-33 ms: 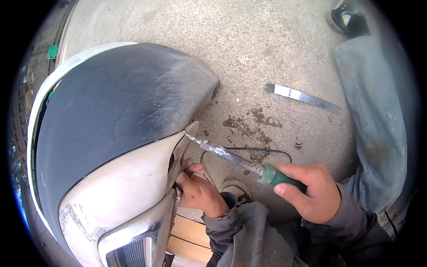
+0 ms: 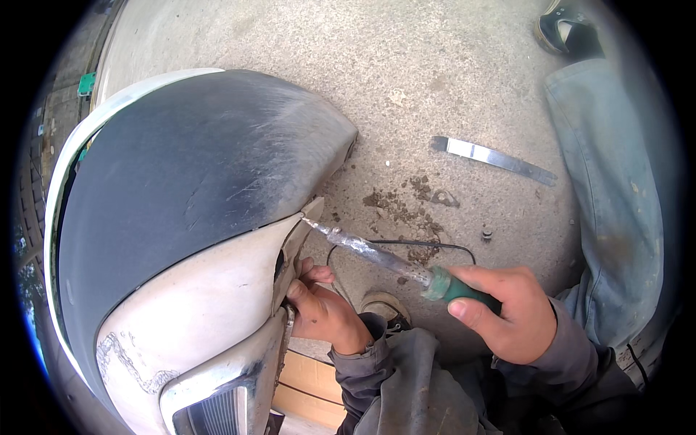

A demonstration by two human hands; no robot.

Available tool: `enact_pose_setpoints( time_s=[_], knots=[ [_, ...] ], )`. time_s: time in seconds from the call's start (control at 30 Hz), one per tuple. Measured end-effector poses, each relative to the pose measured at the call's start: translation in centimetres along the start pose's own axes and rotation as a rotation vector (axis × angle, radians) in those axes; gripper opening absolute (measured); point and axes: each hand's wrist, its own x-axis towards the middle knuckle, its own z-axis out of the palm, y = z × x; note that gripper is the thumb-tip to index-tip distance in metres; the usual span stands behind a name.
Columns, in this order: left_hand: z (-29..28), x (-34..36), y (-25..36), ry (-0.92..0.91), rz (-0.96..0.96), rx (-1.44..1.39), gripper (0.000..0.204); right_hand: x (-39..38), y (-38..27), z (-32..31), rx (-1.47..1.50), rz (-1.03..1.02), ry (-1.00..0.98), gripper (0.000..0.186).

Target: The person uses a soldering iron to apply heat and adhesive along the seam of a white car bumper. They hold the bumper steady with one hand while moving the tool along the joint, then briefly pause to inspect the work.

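A car bumper (image 2: 210, 290), white with a large scuffed dark grey section (image 2: 181, 159), fills the left side. My right hand (image 2: 518, 315) is closed round the green handle of a soldering iron (image 2: 377, 255). The iron's metal shaft slants up to the left. Its tip meets the bumper's edge at the corner where the white and dark parts join. Below the tip, my left hand (image 2: 319, 308) grips that edge, thumb on the near side; some fingers are partly hidden behind the bumper.
A flat metal pry bar (image 2: 496, 160) lies on the concrete (image 2: 435, 72), near crumbs of dirt (image 2: 399, 206) and a small dark clip (image 2: 486, 236). A black cable (image 2: 428, 243) loops behind the iron. Cardboard (image 2: 312, 380) lies under the bumper. At right are a trouser leg (image 2: 609, 196) and shoe (image 2: 562, 32).
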Motion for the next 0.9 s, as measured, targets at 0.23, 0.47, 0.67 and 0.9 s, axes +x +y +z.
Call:
enact_pose_setpoints(
  time_s=[0.23,0.47,0.67,0.9],
  knots=[
    [0.0,0.0,0.1,-0.011,0.007,-0.005,0.037,0.1,-0.3,-0.1,0.010,0.033,-0.017,0.027],
    [-0.2,0.1,0.0,0.003,0.007,0.009,0.037,0.0,-1.0,-0.2,-0.004,0.058,-0.040,0.029],
    [-0.1,-0.1,0.5,-0.001,-0.054,0.014,0.041,-2.2,-1.6,-0.8,-0.024,-0.037,0.087,0.036],
    [1.2,-0.4,2.0,-0.029,-0.137,-0.129,0.035,-4.4,-4.9,-3.6,-0.565,-0.259,-0.004,0.036]
  ],
)
